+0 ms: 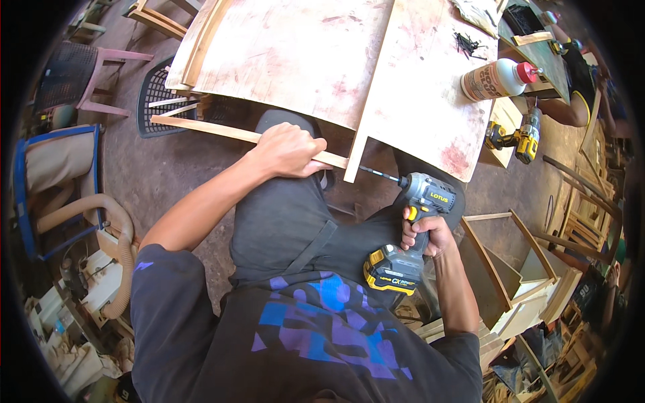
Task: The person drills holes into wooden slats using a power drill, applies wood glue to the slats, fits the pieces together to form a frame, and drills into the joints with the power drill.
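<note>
My left hand (287, 149) is closed around a thin wooden strip (208, 127) that runs across above my knees. The strip's right end meets the near end of a longer wooden strip (371, 101), which lies over the table and sticks out past its edge. In my right hand (430, 234) is a grey and black cordless drill (428, 193) with a yellow-trimmed battery, gripped by its handle. Its long bit (381, 173) points left, with the tip at the side of the longer strip, opposite the joint. Whether a screw sits at the tip cannot be made out.
On the table (295, 54) are a white glue bottle (498, 79) with a red cap and a pile of dark screws (468, 45). Another cordless drill (526, 138) is beyond its right side. A dark plastic basket (158, 101) stands at the left. Other people are at the far right.
</note>
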The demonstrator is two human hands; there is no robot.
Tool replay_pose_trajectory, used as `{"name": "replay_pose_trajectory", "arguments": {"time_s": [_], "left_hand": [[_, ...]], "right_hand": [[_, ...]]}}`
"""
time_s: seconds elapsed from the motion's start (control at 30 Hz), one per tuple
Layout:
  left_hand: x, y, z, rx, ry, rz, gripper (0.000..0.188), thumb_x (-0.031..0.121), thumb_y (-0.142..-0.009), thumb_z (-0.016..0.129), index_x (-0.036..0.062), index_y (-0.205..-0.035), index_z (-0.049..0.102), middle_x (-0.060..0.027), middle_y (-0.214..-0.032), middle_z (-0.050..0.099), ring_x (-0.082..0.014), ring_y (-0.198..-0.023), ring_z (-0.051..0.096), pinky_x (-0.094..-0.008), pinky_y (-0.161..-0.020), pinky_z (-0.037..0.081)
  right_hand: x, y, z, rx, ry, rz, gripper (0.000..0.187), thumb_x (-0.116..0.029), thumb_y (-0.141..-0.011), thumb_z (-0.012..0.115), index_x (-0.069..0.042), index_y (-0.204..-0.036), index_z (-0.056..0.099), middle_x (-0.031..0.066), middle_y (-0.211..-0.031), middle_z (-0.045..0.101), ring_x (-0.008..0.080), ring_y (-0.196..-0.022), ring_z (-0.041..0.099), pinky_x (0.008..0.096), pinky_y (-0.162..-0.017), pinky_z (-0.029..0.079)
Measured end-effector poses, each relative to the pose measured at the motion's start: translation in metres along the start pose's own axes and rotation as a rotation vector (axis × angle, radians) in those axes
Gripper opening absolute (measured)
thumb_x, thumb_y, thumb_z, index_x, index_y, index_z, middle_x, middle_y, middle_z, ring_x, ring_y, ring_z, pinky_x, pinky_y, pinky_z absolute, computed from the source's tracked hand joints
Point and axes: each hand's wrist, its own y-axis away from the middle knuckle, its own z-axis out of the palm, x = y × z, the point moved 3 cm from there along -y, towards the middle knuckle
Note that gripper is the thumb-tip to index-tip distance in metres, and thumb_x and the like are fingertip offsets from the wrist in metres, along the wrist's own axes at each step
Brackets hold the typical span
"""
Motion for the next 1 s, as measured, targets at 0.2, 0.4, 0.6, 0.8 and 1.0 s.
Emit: {"name": "replay_pose_trajectory", "arguments": {"time_s": [0.2, 0.4, 0.6, 0.8, 1.0], "left_hand": [[0.001, 0.000, 0.000, 0.004, -0.018, -0.017, 0.045, 0.051, -0.085, 0.071, 0.0077, -0.075, 0.065, -0.0157, -0.060, 0.063, -0.0359, -0.059, 0.066, -0.0457, -0.056, 0.051], [0.000, 0.001, 0.004, 0.084, -0.003, 0.002, 0.046, 0.051, -0.084, 0.071, 0.0085, -0.072, 0.060, -0.0159, -0.056, 0.060, -0.0371, -0.055, 0.063, -0.0463, -0.052, 0.047], [0.001, 0.000, 0.006, 0.082, 0.016, 0.004, 0.048, 0.053, -0.085, 0.070, 0.0082, -0.071, 0.059, -0.0158, -0.054, 0.058, -0.0364, -0.053, 0.062, -0.0456, -0.050, 0.046], [0.002, -0.002, 0.006, 0.081, 0.010, -0.004, 0.048, 0.051, -0.085, 0.070, 0.0072, -0.069, 0.059, -0.0159, -0.053, 0.058, -0.0362, -0.052, 0.061, -0.0451, -0.050, 0.046], [0.003, -0.002, 0.004, 0.097, 0.005, 0.012, 0.047, 0.050, -0.085, 0.071, 0.0068, -0.070, 0.060, -0.0162, -0.053, 0.058, -0.0366, -0.052, 0.061, -0.0447, -0.050, 0.046]], "right_hand": [[-0.004, 0.001, 0.005, -0.011, 0.023, -0.007, 0.039, -0.005, -0.072, 0.065, -0.003, -0.110, 0.058, 0.0109, -0.068, 0.053, 0.0254, -0.058, 0.056, 0.0440, -0.062, 0.051], [0.000, -0.002, -0.005, -0.026, -0.005, 0.007, 0.038, -0.005, -0.073, 0.064, -0.004, -0.110, 0.058, 0.0114, -0.070, 0.053, 0.0256, -0.059, 0.056, 0.0458, -0.063, 0.052], [-0.003, -0.001, -0.002, -0.030, 0.040, -0.012, 0.042, -0.004, -0.073, 0.064, -0.003, -0.115, 0.058, 0.0115, -0.071, 0.054, 0.0259, -0.060, 0.056, 0.0459, -0.064, 0.052], [-0.001, -0.002, -0.004, -0.018, 0.006, 0.026, 0.043, -0.004, -0.072, 0.064, -0.002, -0.115, 0.058, 0.0111, -0.070, 0.053, 0.0261, -0.060, 0.056, 0.0458, -0.064, 0.051], [-0.001, -0.003, -0.007, -0.019, -0.006, 0.020, 0.041, -0.004, -0.072, 0.064, -0.002, -0.113, 0.058, 0.0107, -0.069, 0.053, 0.0251, -0.059, 0.056, 0.0454, -0.063, 0.051]]}}
